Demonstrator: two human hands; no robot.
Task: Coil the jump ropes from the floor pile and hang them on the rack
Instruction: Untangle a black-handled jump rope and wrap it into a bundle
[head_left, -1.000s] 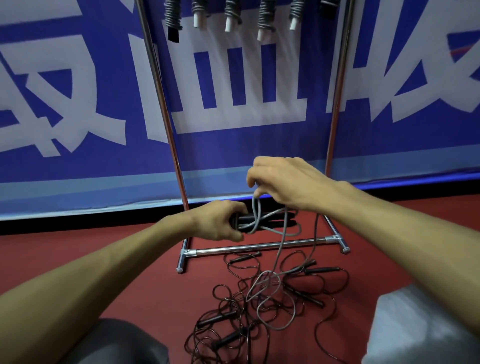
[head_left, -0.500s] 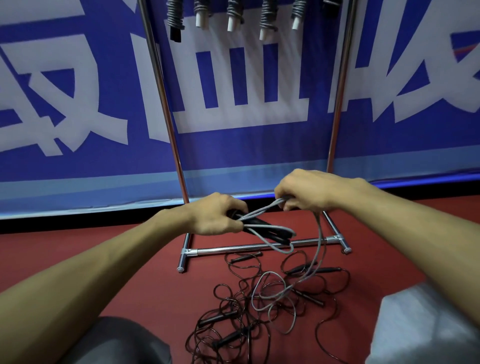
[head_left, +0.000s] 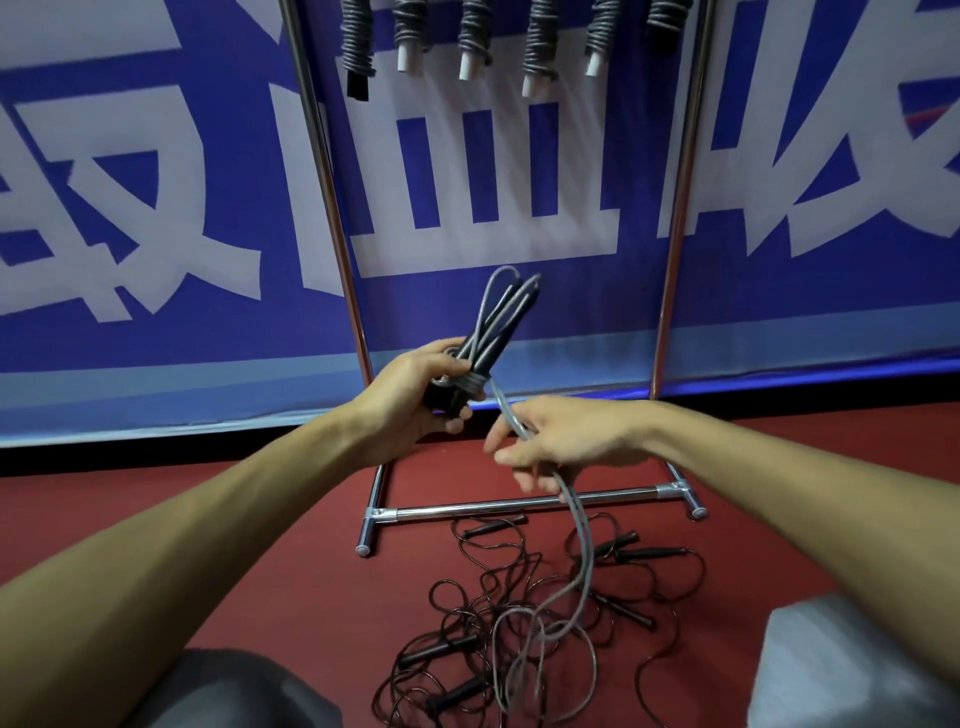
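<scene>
Head view caught the swing: the folded grey plastic jump rope with black handles (head_left: 500, 318), level half a second before, was tipped upright in front of the chrome tube rack (head_left: 519, 503). The left hand (head_left: 415, 396) gripped handles and loops together, with tight wraps now stacked at its thumb. The right hand (head_left: 563, 441), just below, curled round the free grey tail, which ran down into the tangled pile of thin black ropes (head_left: 498, 613) on the red floor at the rack's foot. Binding had begun, I'd judge, with plenty of tail left. Finished grey coils (head_left: 540, 44) hung at the rack's top.
</scene>
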